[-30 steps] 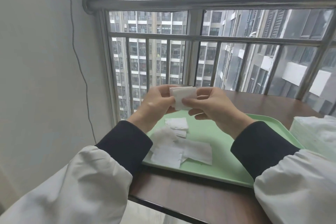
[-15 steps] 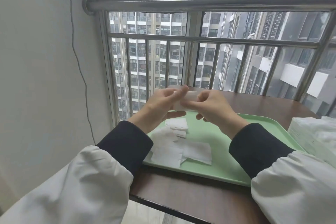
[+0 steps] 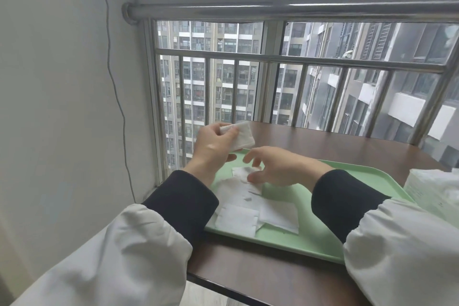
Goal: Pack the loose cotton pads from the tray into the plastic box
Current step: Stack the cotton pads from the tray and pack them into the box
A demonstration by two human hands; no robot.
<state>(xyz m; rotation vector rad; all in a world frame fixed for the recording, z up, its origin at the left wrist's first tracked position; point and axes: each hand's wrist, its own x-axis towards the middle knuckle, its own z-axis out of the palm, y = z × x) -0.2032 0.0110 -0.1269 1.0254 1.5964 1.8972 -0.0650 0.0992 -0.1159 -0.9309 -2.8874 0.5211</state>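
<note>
Dark brown table [image 3: 323, 141] in front of me.
A pale green tray [image 3: 310, 241] lies flat on it near my edge. Just beside the tray's right end sits a whitish plastic box [image 3: 437, 194], partly cut off from view.

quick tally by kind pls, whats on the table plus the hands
hands: 2, left hand and right hand
green tray: 1
plastic box: 1
stack of pads in the left hand's fingers: 1
loose pads on the tray: at least 4; they overlap, so no exact count
total: at least 9
</note>
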